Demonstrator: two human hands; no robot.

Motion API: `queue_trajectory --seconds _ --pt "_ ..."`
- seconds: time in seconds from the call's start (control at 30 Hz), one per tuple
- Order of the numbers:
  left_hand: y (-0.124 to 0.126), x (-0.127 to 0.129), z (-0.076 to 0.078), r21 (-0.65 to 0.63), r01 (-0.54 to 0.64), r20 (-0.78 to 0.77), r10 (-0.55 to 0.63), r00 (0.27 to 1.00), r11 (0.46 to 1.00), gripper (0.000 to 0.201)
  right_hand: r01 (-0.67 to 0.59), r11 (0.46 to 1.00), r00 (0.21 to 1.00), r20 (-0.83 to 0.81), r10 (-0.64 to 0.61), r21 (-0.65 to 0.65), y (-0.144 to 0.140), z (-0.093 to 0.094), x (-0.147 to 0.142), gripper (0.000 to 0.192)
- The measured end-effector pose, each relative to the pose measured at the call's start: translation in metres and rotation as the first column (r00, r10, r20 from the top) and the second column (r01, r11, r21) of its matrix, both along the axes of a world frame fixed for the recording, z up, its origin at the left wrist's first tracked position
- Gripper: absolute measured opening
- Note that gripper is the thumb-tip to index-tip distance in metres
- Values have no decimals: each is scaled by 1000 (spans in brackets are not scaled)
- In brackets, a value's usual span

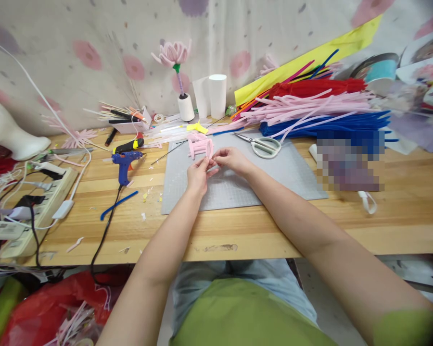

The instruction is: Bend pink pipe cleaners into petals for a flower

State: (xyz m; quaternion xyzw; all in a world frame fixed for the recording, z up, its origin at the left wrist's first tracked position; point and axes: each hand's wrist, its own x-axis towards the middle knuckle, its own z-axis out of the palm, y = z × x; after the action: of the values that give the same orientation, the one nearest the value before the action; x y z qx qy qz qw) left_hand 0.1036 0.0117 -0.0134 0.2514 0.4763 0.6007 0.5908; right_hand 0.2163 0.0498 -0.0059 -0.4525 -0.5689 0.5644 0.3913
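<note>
Over the grey cutting mat (238,197), both my hands meet at a pale pink pipe cleaner (210,148) bent into an upright loop. My left hand (198,174) pinches its lower end between thumb and fingers. From the right, my right hand (229,161) has its fingertips closed at the same end. Just behind the loop lie several bent pink pipe cleaner pieces (197,144) on the mat. Scissors with pale handles (265,147) rest to the right of my right hand. The exact grip points are partly hidden by my fingers.
A blue glue gun (124,166) and a cut blue pipe cleaner (119,205) lie left of the mat. A pink flower (175,54) stands in a white holder behind. Pink pipe cleaners (310,106) are heaped at back right. A power strip (43,211) with cables occupies the left edge.
</note>
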Motion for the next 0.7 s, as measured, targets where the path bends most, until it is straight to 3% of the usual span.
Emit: queue_trajectory --seconds 0.37,0.6,0.7 --pt "1 4 -2 25 -123 -230 125 965 992 11 4 996 992 123 -15 84 3 -11 -7 4" --pt "2 -2 -8 39 -58 -308 67 949 998 13 -166 984 986 7 166 69 5 -10 10 15" --pt "1 -3 -5 14 -12 -293 16 956 1000 11 -131 986 991 -25 134 99 6 -9 14 19"
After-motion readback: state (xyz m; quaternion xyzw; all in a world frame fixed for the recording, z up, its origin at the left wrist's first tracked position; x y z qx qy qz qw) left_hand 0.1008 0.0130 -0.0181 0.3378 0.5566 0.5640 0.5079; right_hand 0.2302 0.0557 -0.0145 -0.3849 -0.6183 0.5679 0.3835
